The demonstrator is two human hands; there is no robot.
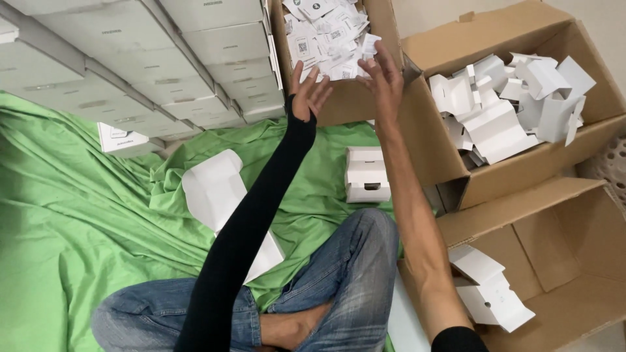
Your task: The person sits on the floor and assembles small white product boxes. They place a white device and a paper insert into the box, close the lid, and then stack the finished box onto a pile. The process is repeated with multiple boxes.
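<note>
Both arms reach forward to a cardboard box [345, 101] heaped with small white printed cards [326, 36]. My left hand [306, 91], in a black arm sleeve, hovers at the box's front rim with fingers spread and nothing in it. My right hand [383, 78] is beside it, fingertips touching the cards near the rim; whether it grips a card is unclear. A small assembled white box [366, 173] stands on the green cloth [78, 215] below the hands. A flat unfolded white carton [215, 189] lies by my left forearm.
Stacks of white boxes [150, 65] line the back left. At right a cardboard box [521, 163] holds several folded white cartons [508, 107]. A lower open cardboard box [554, 261] contains flat white cartons [489, 293]. My crossed legs in jeans [339, 280] fill the bottom middle.
</note>
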